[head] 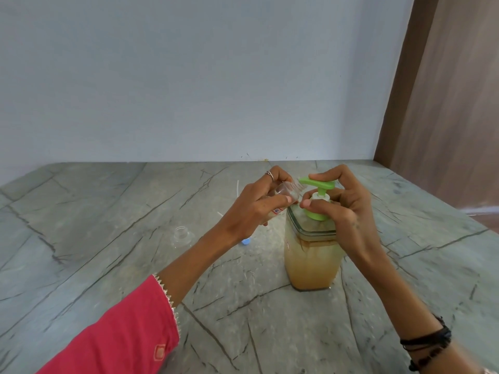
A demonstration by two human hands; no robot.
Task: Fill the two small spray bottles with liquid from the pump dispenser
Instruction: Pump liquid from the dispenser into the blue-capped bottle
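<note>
A clear square pump dispenser (310, 263) holding tan liquid stands on the stone counter (108, 265). Its green pump head (320, 184) points left. My right hand (343, 211) wraps the pump, fingers on top of the head and thumb by the collar. My left hand (253, 209) holds a small clear spray bottle (371, 190) tilted, its open threaded neck right at the pump's nozzle tip. A second small clear bottle (182, 236) stands uncapped on the counter to the left.
A small blue cap (246, 241) lies on the counter under my left wrist. Thin white spray tubes (238, 186) lie farther back. A pale wall rises behind the counter, and a brown wooden panel (442, 103) stands at the right.
</note>
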